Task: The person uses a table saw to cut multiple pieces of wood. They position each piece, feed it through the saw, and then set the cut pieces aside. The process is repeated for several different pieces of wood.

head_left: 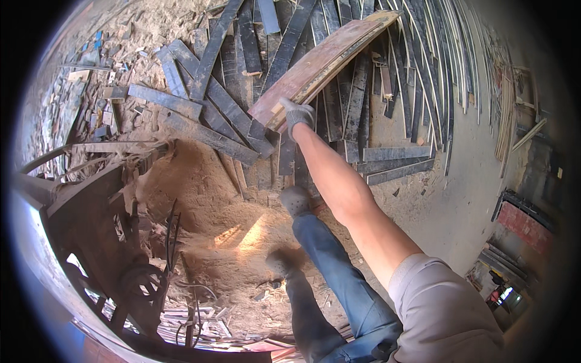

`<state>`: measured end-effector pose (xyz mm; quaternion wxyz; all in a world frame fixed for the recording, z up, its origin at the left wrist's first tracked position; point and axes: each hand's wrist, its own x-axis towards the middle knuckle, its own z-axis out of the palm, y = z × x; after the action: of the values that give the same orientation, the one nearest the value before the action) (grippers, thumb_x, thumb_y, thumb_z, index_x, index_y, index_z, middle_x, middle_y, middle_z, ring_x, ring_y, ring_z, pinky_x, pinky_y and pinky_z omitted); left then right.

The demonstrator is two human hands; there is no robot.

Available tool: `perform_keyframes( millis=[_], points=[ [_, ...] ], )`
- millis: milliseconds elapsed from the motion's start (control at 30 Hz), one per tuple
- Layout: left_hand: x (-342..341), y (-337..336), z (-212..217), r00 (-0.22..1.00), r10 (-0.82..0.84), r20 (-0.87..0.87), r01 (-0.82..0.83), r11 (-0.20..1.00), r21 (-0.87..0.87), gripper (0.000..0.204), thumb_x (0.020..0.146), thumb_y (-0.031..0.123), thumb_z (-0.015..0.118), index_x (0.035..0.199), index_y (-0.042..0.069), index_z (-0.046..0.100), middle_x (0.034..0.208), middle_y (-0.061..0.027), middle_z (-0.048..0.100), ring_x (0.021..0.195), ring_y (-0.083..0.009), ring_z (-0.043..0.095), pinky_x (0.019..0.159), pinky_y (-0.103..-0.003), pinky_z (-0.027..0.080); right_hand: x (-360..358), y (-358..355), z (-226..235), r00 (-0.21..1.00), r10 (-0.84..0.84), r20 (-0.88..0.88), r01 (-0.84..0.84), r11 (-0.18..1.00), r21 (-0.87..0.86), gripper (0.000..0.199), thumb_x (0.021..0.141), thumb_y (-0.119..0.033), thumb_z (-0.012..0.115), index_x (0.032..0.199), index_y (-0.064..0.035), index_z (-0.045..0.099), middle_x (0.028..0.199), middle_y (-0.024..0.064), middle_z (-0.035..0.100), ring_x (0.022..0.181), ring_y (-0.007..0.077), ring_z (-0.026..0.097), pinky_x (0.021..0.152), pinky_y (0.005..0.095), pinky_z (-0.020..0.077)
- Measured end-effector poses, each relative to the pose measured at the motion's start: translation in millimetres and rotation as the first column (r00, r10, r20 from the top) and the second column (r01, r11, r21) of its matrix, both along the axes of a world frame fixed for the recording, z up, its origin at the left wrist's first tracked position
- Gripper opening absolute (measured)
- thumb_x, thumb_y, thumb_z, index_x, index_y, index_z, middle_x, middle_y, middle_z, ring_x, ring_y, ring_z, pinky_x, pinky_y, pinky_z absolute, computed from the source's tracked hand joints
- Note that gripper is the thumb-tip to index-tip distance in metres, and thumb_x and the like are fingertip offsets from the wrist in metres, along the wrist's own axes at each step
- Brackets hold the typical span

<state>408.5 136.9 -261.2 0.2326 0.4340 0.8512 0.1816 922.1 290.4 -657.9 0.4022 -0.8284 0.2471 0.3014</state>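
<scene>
My right hand (298,115), in a grey work glove, grips the near end of a long reddish-brown board (324,63). The board slants up and away to the right, above a heap of dark planks (227,97) lying on the ground. My right arm stretches out forward from the lower right. My left hand is not in view. My legs in blue jeans and dusty shoes (295,199) stand on a mound of sawdust (206,206).
A dark metal machine frame (103,236) with cables stands at the lower left. Thin light strips (451,54) lie in rows at the upper right. Scrap wood pieces (91,78) litter the far left. A bare concrete floor (460,199) spreads to the right.
</scene>
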Motion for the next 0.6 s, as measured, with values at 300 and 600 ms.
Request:
perform_keyframes(
  millis=[300, 600],
  points=[
    [-20, -16, 104, 0.996, 0.031, -0.086, -0.021, 0.993, 0.116, 0.057, 0.112, 0.043, 0.045, 0.146, -0.002, 0.053, 0.133, -0.0252, 0.066, 0.12, -0.037, 0.066, 0.106, -0.046, 0.053, 41, -149, 202, 0.959, 0.263, -0.106, -0.254, 0.963, 0.094, 0.045, 0.076, -0.038, 0.09, 0.098, 0.0001, 0.078, 0.084, 0.0144, 0.076, 0.057, 0.021, 0.067, 0.059, 0.0352, 0.0565],
    [135, -33, 179, 0.508, -0.306, 0.805, 0.372, 0.921, 0.115, 0.087, 0.101, 0.047, 0.066, 0.158, -0.009, 0.033, 0.152, -0.0306, 0.05, 0.142, -0.0402, 0.049, 0.12, -0.048, 0.038, 1, -371, 603, 0.851, 0.215, -0.479, -0.079, 0.954, 0.289, 0.041, 0.091, -0.033, 0.077, 0.121, -0.0067, 0.067, 0.108, 0.0081, 0.075, 0.091, 0.0208, 0.075, 0.085, 0.036, 0.063]
  ],
)
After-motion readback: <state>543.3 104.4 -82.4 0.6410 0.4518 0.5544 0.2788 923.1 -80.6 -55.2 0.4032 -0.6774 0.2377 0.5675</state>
